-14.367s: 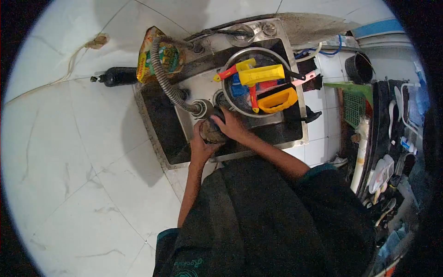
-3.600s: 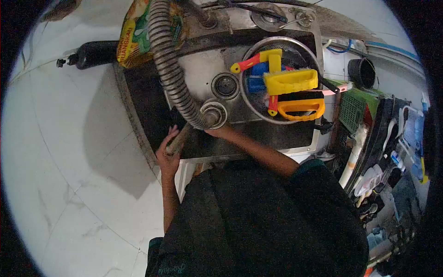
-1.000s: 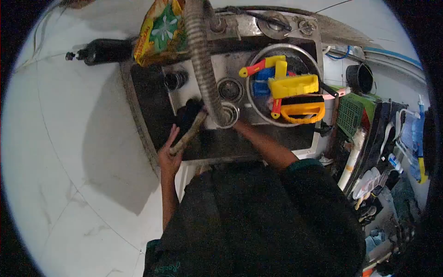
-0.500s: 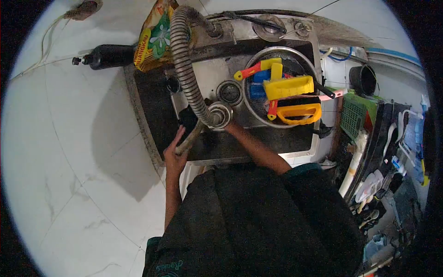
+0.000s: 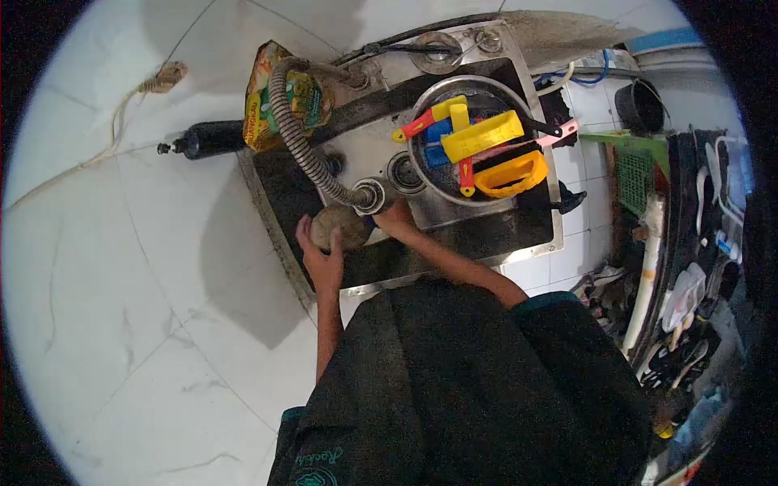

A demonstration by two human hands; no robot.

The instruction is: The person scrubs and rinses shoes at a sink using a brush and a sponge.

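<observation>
My left hand grips the near left edge of a round, tan, disc-like thing over the sink. Its face is turned up towards me; I cannot make out its exact kind. At its right side is my right hand, whose fingers are mostly hidden behind the faucet head. A small dark-blue patch shows between that hand and the disc, too small to name. The ribbed flexible faucet hose arches down over the basin. Beside it lies the round drain.
A metal basin on the sink's right holds yellow, red and blue brushes or scrapers and an orange-yellow handled tool. Behind stand a yellow-green pouch and a black bottle. A green crate is at the right.
The disc-like thing has turned from nearly edge-on to showing its broad face. My left hand has shifted up along its edge. The camera view has tilted slightly.
</observation>
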